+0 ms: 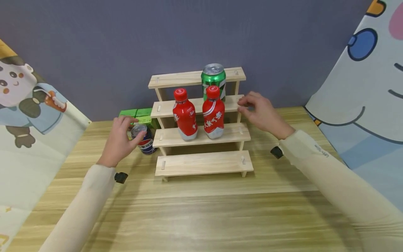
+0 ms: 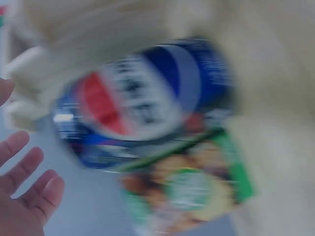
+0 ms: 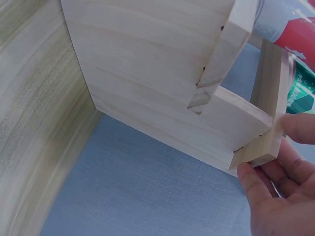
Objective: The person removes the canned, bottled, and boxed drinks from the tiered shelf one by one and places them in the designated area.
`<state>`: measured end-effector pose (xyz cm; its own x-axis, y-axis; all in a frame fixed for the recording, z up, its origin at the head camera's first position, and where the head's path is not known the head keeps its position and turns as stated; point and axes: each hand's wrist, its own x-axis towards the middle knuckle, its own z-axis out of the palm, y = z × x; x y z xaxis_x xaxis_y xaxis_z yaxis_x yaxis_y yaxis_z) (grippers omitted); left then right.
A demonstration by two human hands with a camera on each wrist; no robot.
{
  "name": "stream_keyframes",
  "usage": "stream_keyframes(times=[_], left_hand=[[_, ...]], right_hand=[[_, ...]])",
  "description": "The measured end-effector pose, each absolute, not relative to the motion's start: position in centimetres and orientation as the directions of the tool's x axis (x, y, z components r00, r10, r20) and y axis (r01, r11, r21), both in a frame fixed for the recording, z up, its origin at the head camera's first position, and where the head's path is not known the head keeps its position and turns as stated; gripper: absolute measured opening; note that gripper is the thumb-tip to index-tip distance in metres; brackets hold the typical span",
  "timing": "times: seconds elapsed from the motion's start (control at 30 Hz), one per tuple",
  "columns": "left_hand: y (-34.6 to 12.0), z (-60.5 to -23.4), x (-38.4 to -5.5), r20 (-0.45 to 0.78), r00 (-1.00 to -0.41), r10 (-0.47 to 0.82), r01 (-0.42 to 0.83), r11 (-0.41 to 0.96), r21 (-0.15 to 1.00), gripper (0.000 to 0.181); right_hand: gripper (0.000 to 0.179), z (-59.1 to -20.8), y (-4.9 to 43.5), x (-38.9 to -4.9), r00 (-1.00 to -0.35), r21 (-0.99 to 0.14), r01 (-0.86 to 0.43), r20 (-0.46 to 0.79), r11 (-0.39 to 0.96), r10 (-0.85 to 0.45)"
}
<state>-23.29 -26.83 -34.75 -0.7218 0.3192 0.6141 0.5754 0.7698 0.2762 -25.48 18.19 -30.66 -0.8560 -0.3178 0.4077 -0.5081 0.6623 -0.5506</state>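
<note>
A four-step wooden display rack [image 1: 204,164] stands against the wall. My right hand [image 1: 261,112] pinches the right end of its second board from the top; the right wrist view shows the thumb above and the fingers [image 3: 256,184] below that board [image 3: 263,152]. My left hand [image 1: 118,141] is spread with nothing in it, beside a dark blue cola can [image 1: 146,145] left of the rack. In the left wrist view that can [image 2: 142,98] is blurred, apart from the fingers. Two red bottles [image 1: 187,117] stand on the third board, and a green can [image 1: 214,75] stands behind the right one.
Green boxes [image 1: 143,113] stand behind the cola can; one box [image 2: 189,189] with a food picture shows in the left wrist view. A wood-grain table [image 1: 201,217] lies under everything. A dark wall [image 1: 126,45] rises behind, with cartoon-printed panels [image 1: 333,91] at both sides.
</note>
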Motion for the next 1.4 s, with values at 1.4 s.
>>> stream_keyframes(times=[1.4], left_hand=[[-5.8, -15.9, -25.7, 0.067, -0.847, 0.527, 0.53, 0.828, 0.186, 0.061]], right_hand=[[0.019, -30.3, 18.0, -25.5, -0.854, -0.549, -0.51, 0.413, 0.662, -0.315]])
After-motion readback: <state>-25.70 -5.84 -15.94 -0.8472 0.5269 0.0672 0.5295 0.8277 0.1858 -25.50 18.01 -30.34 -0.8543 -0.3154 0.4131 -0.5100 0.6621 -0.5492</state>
